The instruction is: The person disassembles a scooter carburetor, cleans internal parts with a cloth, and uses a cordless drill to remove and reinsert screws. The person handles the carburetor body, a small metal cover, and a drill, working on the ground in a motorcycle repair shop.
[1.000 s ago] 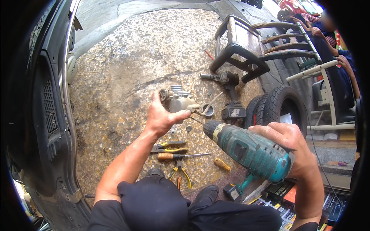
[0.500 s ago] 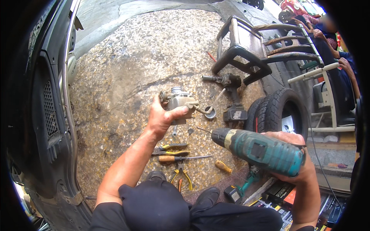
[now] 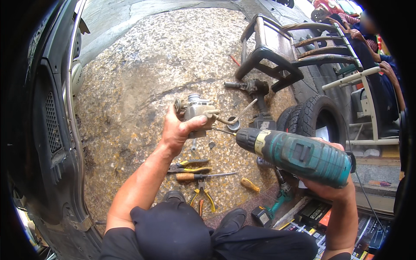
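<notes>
My left hand (image 3: 175, 129) is closed around a dull grey metal carburetor (image 3: 196, 112), thumb across its front, holding it above the floor. A bent hose (image 3: 221, 120) comes off the part's right side. My right hand (image 3: 328, 184) grips a teal and black cordless drill (image 3: 299, 151) by its handle, with the fingers partly hidden. The drill lies level and points left. Its thin bit (image 3: 223, 131) reaches the lower right edge of the carburetor; whether it touches or has entered the metal, I cannot tell.
Pliers (image 3: 189, 167), a wooden-handled screwdriver (image 3: 186, 177) and yellow-handled cutters (image 3: 201, 195) lie near my feet. An impact wrench (image 3: 255, 93), tyres (image 3: 318, 117) and a tipped wooden chair (image 3: 273, 47) are on the right. A black vehicle panel (image 3: 56, 130) borders the left. Another person sits at far right.
The drill has moved slightly right and is tilted, its bit now at the carburetor's edge instead of apart from it. My left hand and the carburetor have shifted slightly left.
</notes>
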A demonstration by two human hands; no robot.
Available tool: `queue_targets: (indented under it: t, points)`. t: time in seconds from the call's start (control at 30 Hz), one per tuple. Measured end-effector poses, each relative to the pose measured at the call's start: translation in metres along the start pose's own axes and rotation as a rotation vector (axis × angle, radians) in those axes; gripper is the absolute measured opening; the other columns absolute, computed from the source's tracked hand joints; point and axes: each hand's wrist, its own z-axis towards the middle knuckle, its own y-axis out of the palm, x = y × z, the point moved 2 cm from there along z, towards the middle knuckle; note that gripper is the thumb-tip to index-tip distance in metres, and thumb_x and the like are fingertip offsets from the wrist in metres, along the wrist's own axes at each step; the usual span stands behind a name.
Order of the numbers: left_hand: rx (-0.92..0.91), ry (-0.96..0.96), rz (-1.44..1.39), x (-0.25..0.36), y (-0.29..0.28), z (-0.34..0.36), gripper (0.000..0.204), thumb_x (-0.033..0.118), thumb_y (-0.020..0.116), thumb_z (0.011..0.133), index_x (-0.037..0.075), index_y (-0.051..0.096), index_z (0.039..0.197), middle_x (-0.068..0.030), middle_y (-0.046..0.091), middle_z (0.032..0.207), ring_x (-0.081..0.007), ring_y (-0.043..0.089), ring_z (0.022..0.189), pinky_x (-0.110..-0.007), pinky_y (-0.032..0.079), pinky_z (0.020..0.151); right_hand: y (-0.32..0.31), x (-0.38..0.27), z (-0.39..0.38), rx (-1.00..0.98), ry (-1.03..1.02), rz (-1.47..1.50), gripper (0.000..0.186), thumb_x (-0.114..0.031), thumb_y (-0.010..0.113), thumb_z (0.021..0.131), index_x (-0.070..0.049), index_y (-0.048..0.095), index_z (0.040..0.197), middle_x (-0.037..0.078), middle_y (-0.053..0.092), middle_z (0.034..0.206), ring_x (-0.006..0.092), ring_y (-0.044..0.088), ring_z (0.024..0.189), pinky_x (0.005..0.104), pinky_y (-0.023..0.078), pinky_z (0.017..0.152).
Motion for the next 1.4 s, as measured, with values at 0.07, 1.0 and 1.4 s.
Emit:
queue_targets:
  t: [0.07, 1.0, 1.4]
  points:
    - [0.003, 0.010, -0.004, 0.000, 0.001, 0.000, 0.090, 0.028, 0.094, 0.069, -0.003, 0.040, 0.133, -0.0220, 0.064, 0.119, -0.0287, 0.071, 0.102, -0.041, 0.065, 0.082, -0.002, 0.000, 0.000, -0.013, 0.001, -0.018, 0.060, -0.008, 0.090, 0.070, 0.000, 0.067, 0.126, 0.017, 0.067, 0.128, 0.0324, 0.064, 0.119, 0.0416, 0.047, 0.104]
    - [0.020, 0.176, 0.459, -0.007, -0.003, 0.000, 0.106, 0.036, 0.100, 0.060, -0.006, 0.041, 0.138, -0.0210, 0.067, 0.120, -0.0283, 0.067, 0.110, -0.037, 0.053, 0.101, 0.004, 0.001, 0.030, -0.224, 0.516, 0.355, 0.043, -0.010, 0.084, 0.082, -0.001, 0.070, 0.121, 0.010, 0.076, 0.109, 0.0158, 0.069, 0.096, 0.0338, 0.056, 0.089]
    - [0.009, 0.098, 0.400, -0.017, -0.004, 0.001, 0.103, 0.033, 0.099, 0.060, -0.005, 0.043, 0.137, -0.0201, 0.066, 0.121, -0.0287, 0.066, 0.112, -0.039, 0.052, 0.103, 0.011, 0.005, 0.036, -0.337, 0.520, 0.297, 0.041, -0.013, 0.083, 0.084, -0.002, 0.070, 0.122, 0.012, 0.076, 0.109, 0.0185, 0.070, 0.098, 0.0349, 0.056, 0.090]
